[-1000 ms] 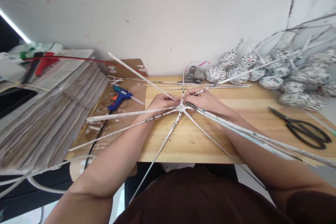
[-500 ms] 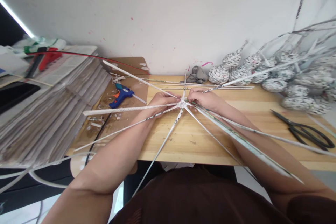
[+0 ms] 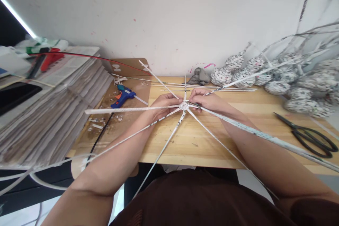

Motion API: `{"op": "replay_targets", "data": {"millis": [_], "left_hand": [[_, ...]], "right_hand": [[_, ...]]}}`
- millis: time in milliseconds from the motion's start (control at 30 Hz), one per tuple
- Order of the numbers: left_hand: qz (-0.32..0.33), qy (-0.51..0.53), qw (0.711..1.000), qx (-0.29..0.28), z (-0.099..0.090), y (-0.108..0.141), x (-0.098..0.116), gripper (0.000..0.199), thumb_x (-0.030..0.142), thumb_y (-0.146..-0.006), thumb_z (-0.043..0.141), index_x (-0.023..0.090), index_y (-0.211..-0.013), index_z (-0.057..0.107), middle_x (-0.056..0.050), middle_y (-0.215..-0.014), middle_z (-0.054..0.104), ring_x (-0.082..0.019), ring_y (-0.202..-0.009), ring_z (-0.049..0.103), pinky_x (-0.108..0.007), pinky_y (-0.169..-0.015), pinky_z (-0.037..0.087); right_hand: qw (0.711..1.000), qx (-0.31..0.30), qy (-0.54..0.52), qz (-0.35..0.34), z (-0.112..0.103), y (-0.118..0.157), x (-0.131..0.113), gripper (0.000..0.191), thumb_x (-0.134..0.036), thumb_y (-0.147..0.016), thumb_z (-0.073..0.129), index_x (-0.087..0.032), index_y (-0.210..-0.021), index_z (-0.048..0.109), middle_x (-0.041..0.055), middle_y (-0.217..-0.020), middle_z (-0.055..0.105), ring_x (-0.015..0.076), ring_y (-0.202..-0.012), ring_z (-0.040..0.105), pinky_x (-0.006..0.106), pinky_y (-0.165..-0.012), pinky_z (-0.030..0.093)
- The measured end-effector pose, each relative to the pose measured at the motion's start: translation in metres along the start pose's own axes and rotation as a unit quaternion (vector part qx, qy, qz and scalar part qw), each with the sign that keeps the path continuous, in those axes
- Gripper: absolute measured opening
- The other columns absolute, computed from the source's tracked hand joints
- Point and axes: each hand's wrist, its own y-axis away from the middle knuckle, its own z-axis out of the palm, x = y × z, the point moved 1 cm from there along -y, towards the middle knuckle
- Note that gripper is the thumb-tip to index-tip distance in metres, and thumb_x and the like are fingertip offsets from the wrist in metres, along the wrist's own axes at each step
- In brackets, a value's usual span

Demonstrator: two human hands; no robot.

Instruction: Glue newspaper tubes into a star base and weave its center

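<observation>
Several thin rolled-paper strips spread like spokes from a small woven white centre [image 3: 184, 105] held above the wooden table. My left hand [image 3: 165, 105] pinches the left side of this centre, fingers closed on the strips there. On the other side my right hand [image 3: 202, 99] is closed at the centre's right edge, its thumb and fingertips pressed on the strips. One long strip [image 3: 246, 78] slants up to the right from behind my right hand. A thicker pale strip [image 3: 254, 132] runs over my right forearm. The fingertips' exact hold is partly hidden.
A stack of folded newspapers [image 3: 60, 102] fills the left, beside a blue glue gun [image 3: 123, 97] on a brown board. Woven paper shapes [image 3: 275, 77] line the back right; black scissors [image 3: 307, 132] lie at right. A grey cloth [image 3: 199, 77] sits near the wall.
The upper-left strip has swung to the right and stands steeper. The thick pale strip on the right has swung outward and up, now alongside another strip. Both hands remain at the centre.
</observation>
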Motion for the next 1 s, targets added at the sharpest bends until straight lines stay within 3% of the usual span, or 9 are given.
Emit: {"op": "replay_targets", "data": {"millis": [100,233,533,700,800,933,1000], "left_hand": [[0.003,0.009,0.999,-0.032,0.002,0.002,0.000,0.029,0.020,-0.057,0.084,0.007,-0.078,0.069,-0.007,-0.070,0.071,-0.014,-0.065,0.066,-0.026,-0.071,0.051],[0.003,0.021,1.000,-0.004,0.002,0.000,-0.003,0.034,0.016,-0.051,0.087,0.008,-0.077,0.067,-0.006,-0.068,0.070,-0.015,-0.063,0.066,-0.029,-0.072,0.052],[0.007,0.041,0.999,0.007,-0.001,-0.004,-0.003,0.041,0.011,-0.046,0.088,0.011,-0.078,0.063,-0.001,-0.067,0.069,-0.015,-0.063,0.067,-0.030,-0.075,0.052],[0.049,0.057,0.997,0.012,-0.004,-0.007,-0.004,0.038,0.016,-0.047,0.089,0.010,-0.076,0.065,-0.002,-0.067,0.069,-0.013,-0.063,0.066,-0.026,-0.069,0.051],[0.081,0.058,0.995,0.016,-0.005,-0.010,-0.006,0.037,0.019,-0.049,0.088,0.010,-0.077,0.067,-0.003,-0.069,0.069,-0.013,-0.064,0.065,-0.025,-0.066,0.050],[0.103,0.048,0.993,0.025,-0.005,-0.010,-0.004,0.035,0.022,-0.049,0.088,0.010,-0.077,0.070,-0.004,-0.070,0.070,-0.013,-0.063,0.064,-0.025,-0.065,0.050],[0.118,0.036,0.992,0.011,-0.003,-0.009,-0.003,0.033,0.023,-0.050,0.088,0.010,-0.075,0.071,-0.005,-0.071,0.070,-0.013,-0.064,0.064,-0.026,-0.067,0.050]], "right_hand": [[0.999,-0.033,-0.001,-0.025,-0.002,-0.001,0.003,0.011,-0.019,-0.070,0.062,-0.018,-0.062,0.055,-0.0034,-0.045,0.058,0.0088,-0.039,0.049,0.018,-0.037,0.036],[0.997,-0.048,0.023,-0.054,-0.004,-0.002,0.005,0.009,-0.021,-0.071,0.064,-0.017,-0.065,0.059,-0.0048,-0.047,0.056,0.0072,-0.041,0.049,0.018,-0.040,0.036],[0.985,-0.142,-0.088,0.052,-0.024,0.000,0.002,0.035,-0.049,-0.077,0.068,-0.015,-0.069,0.063,-0.0004,-0.053,0.059,0.0090,-0.044,0.052,0.018,-0.035,0.034],[0.962,-0.094,-0.246,0.075,-0.027,-0.001,0.000,0.026,-0.036,-0.086,0.058,-0.015,-0.074,0.068,0.0049,-0.067,0.069,0.0128,-0.055,0.061,0.021,-0.047,0.046],[0.945,-0.075,-0.312,0.067,-0.021,-0.005,0.004,0.016,-0.024,-0.083,0.056,-0.015,-0.081,0.069,0.0050,-0.069,0.070,0.0144,-0.060,0.065,0.023,-0.052,0.050],[0.944,-0.039,-0.327,0.020,-0.010,-0.010,0.010,0.023,-0.011,-0.070,0.065,-0.018,-0.092,0.068,0.0015,-0.075,0.072,0.0135,-0.065,0.067,0.021,-0.055,0.050],[0.950,-0.010,-0.312,0.010,-0.005,-0.010,0.012,0.020,-0.011,-0.069,0.069,-0.019,-0.087,0.068,-0.0001,-0.073,0.071,0.0119,-0.062,0.066,0.018,-0.050,0.047]]}}
